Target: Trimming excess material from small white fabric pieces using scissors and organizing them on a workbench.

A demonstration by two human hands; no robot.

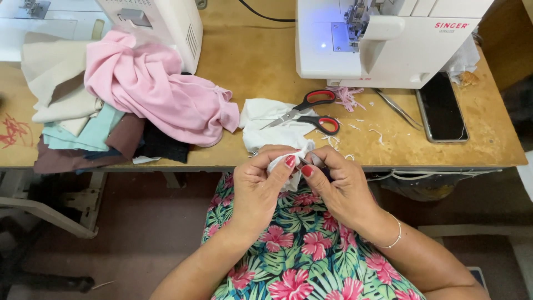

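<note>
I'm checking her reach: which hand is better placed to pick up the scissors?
Probably the right hand: the scissors have their red handles toward that side, just beyond it. The left hand holds the white cloth piece.

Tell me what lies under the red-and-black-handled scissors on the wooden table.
The red-and-black-handled scissors rest on a crumpled white cloth, which lies on the wooden table. White thread scraps lie beside them. Whatever is beneath the cloth is covered.
</note>
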